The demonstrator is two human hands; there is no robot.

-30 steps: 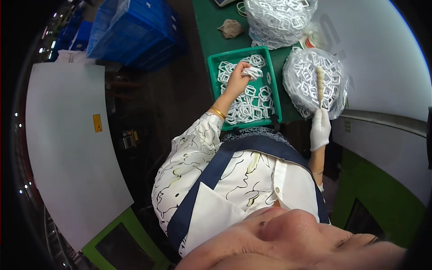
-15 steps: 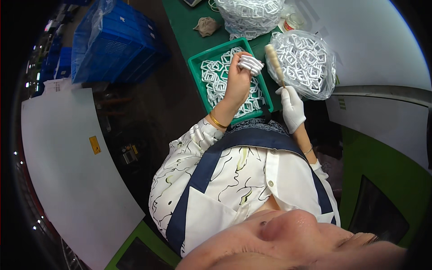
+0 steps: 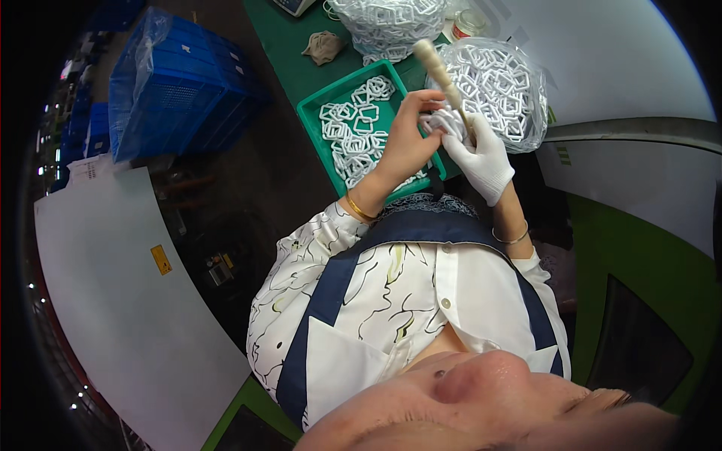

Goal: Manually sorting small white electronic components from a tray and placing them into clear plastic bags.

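My bare left hand [image 3: 406,135] is closed on a bunch of white angular rings [image 3: 444,120] over the right side of a green tray [image 3: 312,124]. My white-gloved right hand [image 3: 483,159] is right up against it, gripping a tool with a pale turned handle [image 3: 435,64] and a thin shaft. The handle points up and away from me; the shaft's tip is hidden among the rings and fingers. Many loose rings [image 3: 352,150] lie in the tray, with green bottom showing between them.
A clear bag of white rings [image 3: 496,90] stands just right of my hands, with another full bag [image 3: 391,22] behind the tray. A crumpled brown cloth [image 3: 324,47] and a glass jar [image 3: 468,24] lie further back. Blue crates [image 3: 203,90] stand at the left.
My left hand has moved right and slightly down with its rings, and my right hand has come in to meet it. The tool's shaft is now at the rings. The view has shifted slightly.
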